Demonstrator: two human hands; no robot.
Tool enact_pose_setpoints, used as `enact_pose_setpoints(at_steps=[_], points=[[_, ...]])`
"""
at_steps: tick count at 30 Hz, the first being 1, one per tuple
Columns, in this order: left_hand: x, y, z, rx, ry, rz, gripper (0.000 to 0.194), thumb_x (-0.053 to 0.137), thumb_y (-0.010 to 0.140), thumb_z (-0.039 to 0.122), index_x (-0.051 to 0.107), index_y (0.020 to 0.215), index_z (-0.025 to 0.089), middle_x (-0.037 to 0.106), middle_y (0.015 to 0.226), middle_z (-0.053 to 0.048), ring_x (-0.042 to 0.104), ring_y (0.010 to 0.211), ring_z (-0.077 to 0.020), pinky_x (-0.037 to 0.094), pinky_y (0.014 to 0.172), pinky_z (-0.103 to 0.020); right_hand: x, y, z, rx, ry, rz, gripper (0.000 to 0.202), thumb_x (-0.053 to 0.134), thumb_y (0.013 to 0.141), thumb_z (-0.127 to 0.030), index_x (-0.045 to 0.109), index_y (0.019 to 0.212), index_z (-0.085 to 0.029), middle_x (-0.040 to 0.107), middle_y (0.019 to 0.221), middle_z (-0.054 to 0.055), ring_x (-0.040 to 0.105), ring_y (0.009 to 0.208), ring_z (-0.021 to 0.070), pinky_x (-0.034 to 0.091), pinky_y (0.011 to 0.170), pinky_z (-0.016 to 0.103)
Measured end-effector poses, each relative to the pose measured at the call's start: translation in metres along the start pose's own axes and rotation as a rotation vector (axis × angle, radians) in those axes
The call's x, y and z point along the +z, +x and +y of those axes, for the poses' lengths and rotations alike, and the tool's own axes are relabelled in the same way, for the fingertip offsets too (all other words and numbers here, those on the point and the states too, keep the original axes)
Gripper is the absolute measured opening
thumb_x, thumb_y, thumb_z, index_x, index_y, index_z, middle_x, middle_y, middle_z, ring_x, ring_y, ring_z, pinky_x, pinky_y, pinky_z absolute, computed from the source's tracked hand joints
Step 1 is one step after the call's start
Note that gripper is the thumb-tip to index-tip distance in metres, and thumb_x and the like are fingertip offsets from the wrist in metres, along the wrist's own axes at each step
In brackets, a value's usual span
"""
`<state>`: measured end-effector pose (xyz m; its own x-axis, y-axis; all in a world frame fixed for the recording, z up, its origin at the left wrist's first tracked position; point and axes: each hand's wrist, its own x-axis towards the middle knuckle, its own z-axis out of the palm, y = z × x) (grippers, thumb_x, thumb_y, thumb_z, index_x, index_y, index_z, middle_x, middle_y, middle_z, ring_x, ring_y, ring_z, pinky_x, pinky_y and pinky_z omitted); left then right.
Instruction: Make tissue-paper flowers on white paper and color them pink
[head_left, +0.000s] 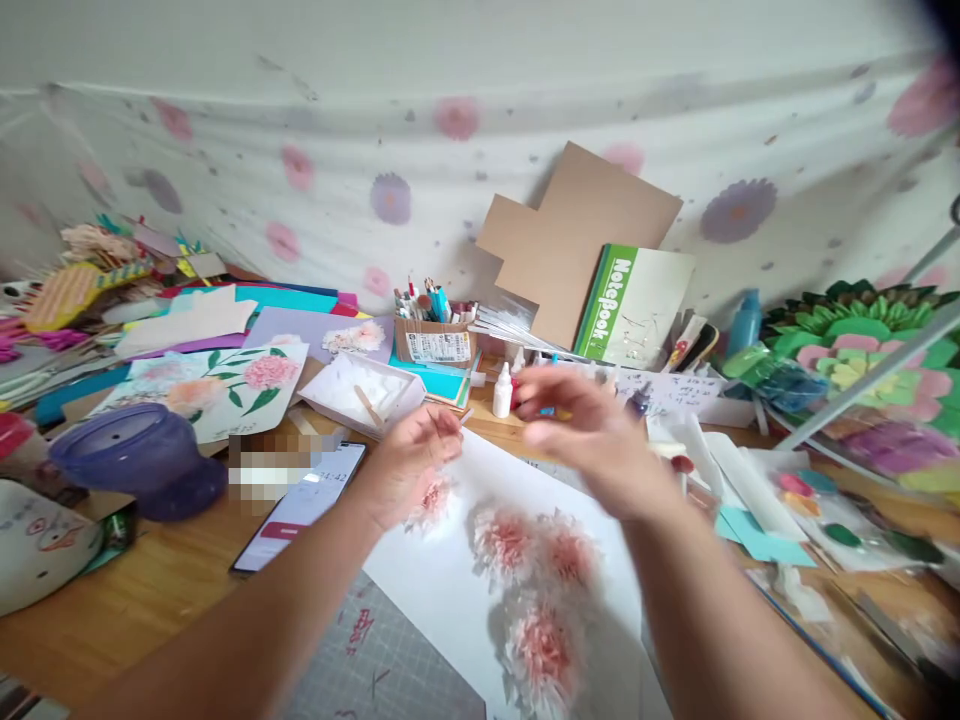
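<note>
My left hand (pixel 421 450) is closed in a pinch over the upper left part of a white sheet (pixel 420 590); a small pale thing shows at its fingertips, too small to name. Near some small bottles, my right hand (pixel 581 420) is raised and blurred, its fingers apart and nothing seen in them. A white bottle (pixel 502 392) stands just left of those fingers. Pink and white paper flowers lie on the sheet: one (pixel 431 503) partly under my left hand, two side by side (pixel 504 540) in the middle, and one (pixel 544 648) nearer to me.
A phone (pixel 300 510), a purple pot (pixel 135 460) and a flower painting (pixel 217 385) are on the left. Behind stand a white tray (pixel 405 395), a pen box (pixel 433 342) and a notebook (pixel 637 305). Tools and paper scraps lie right, beyond a grey cutting mat (pixel 405 660).
</note>
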<state>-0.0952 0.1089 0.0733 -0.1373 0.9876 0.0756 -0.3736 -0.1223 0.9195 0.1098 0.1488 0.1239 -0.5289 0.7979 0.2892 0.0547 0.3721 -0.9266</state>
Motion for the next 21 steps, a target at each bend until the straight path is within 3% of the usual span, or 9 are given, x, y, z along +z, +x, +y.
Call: enact_pose_setpoints(at_steps=[3,5,8,11,15,21], points=[[0.003,-0.002,-0.018,-0.027,-0.159,-0.115,0.034,0.083,0.058,0.025,0.065,0.086,0.019,0.062,0.089,-0.003,0.059,0.086,-0.0175,0.046,0.076,-0.028,0.045,0.038,0.018,0.101,0.148,-0.185,0.056,0.083,0.058,-0.04,0.058,0.104,-0.021,0.06,0.097,0.003,0.059,0.085,0.0159,0.052,0.07,0.027],[0.003,-0.002,-0.024,0.016,-0.251,-0.069,0.042,0.084,0.057,0.025,0.065,0.094,0.022,0.062,0.1,-0.003,0.058,0.096,-0.0197,0.046,0.08,-0.03,0.065,0.059,0.023,0.211,0.173,-0.315,0.052,0.083,0.057,-0.034,0.059,0.101,-0.021,0.06,0.09,0.001,0.059,0.078,0.0142,0.049,0.06,0.023],[0.0,-0.001,-0.025,0.022,-0.347,0.059,0.044,0.082,0.059,0.023,0.063,0.098,0.027,0.061,0.109,-0.002,0.055,0.102,-0.0198,0.046,0.079,-0.031,0.08,0.087,0.018,0.329,0.112,-0.561,0.04,0.082,0.056,-0.026,0.06,0.089,-0.02,0.059,0.079,-0.003,0.056,0.066,0.0102,0.044,0.054,0.019],[-0.006,0.002,-0.023,0.009,-0.409,0.105,0.038,0.077,0.063,0.02,0.062,0.097,0.026,0.062,0.107,-0.001,0.056,0.096,-0.0182,0.046,0.076,-0.032,0.087,0.107,0.01,0.396,-0.01,-0.716,0.03,0.079,0.058,-0.022,0.058,0.079,-0.018,0.056,0.064,-0.006,0.053,0.056,0.0087,0.043,0.049,0.019],[-0.011,0.003,-0.02,0.027,-0.439,0.122,0.033,0.07,0.069,0.014,0.06,0.097,0.027,0.062,0.106,0.0,0.056,0.086,-0.0147,0.046,0.076,-0.033,0.093,0.117,0.001,0.356,-0.152,-0.786,0.02,0.072,0.064,-0.022,0.057,0.077,-0.017,0.053,0.056,-0.006,0.051,0.05,0.0095,0.04,0.043,0.018],[-0.005,0.002,-0.022,-0.032,-0.441,0.161,0.035,0.072,0.067,0.014,0.06,0.098,0.026,0.062,0.097,0.0,0.057,0.084,-0.0148,0.046,0.074,-0.032,0.095,0.116,0.004,0.32,-0.204,-0.765,0.019,0.07,0.065,-0.027,0.058,0.076,-0.016,0.054,0.057,-0.005,0.049,0.048,0.0089,0.038,0.042,0.018]])
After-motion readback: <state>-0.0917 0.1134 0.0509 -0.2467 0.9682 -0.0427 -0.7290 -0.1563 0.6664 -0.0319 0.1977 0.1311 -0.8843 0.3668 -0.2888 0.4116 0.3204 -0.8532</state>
